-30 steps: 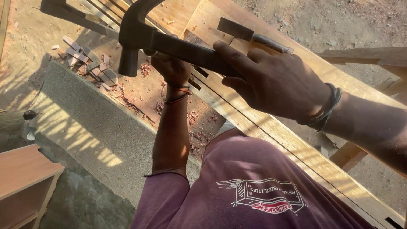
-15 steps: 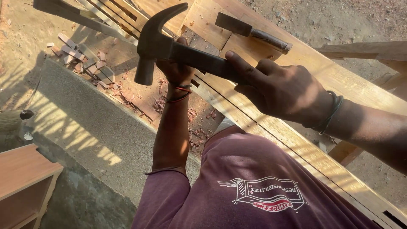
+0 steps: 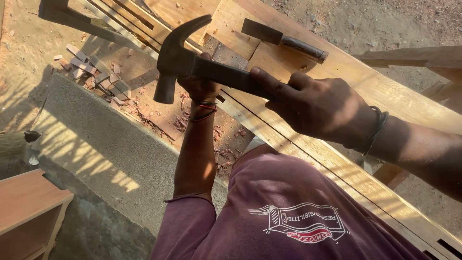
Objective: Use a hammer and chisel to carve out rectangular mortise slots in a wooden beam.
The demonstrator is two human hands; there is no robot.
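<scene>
My right hand (image 3: pixel 320 108) grips the claw hammer (image 3: pixel 192 65), head-heavy and rigid, low on its handle above the wooden frame (image 3: pixel 337 65), left of a chisel (image 3: pixel 284 38), while my left hand (image 3: pixel 199 86), mostly hidden behind it, has an unreadable grip.

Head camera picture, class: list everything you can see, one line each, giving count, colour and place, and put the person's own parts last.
hammer: one, dark metal, raised above the wooden frame, right hand on its grip
chisel: one, dark, lying on the frame at top
wooden frame: one, pale yellow, running diagonally
wood offcuts: several, brownish, on the ground at upper left
small table: one, orange-brown, bottom left
shirt: one, maroon, bottom centre
left hand: one, on the frame, behind the hammer
right hand: one, gripping the hammer
</scene>
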